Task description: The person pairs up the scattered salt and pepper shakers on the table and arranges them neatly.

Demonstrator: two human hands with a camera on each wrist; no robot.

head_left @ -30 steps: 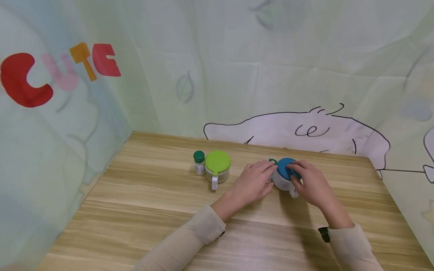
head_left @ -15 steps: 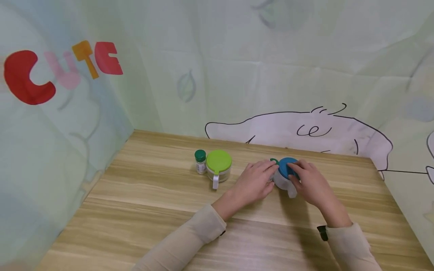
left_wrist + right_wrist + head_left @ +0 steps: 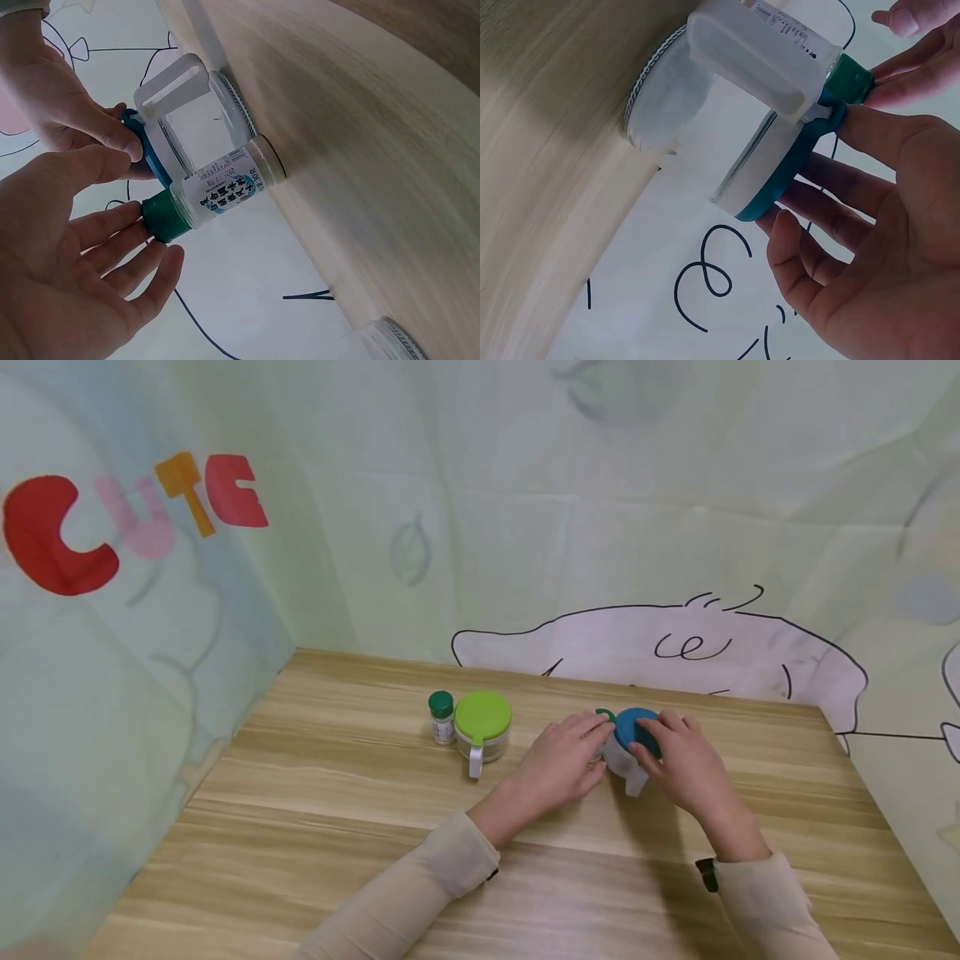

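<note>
A clear, white-handled seasoning jar (image 3: 199, 131) with a blue lid (image 3: 632, 727) stands upright at the right of the table. My right hand (image 3: 688, 764) grips the lid, thumb on one side and fingers around the other. Right beside it stands a small labelled seasoning bottle (image 3: 225, 184) with a green cap (image 3: 165, 216). The fingers of my left hand (image 3: 566, 758) lie loosely extended against that cap, the thumb apart from it. In the head view my left hand hides most of the bottle.
To the left, a green-lidded jar (image 3: 482, 718) with a white handle stands beside another small green-capped bottle (image 3: 442, 725). Printed cloth walls (image 3: 510, 577) rise behind and at the sides of the wooden table (image 3: 337, 793).
The blue-lidded jar has turned, its handle swinging left toward my left hand. My right hand has turned slightly with it. My left hand stays nearly still at the small bottle.
</note>
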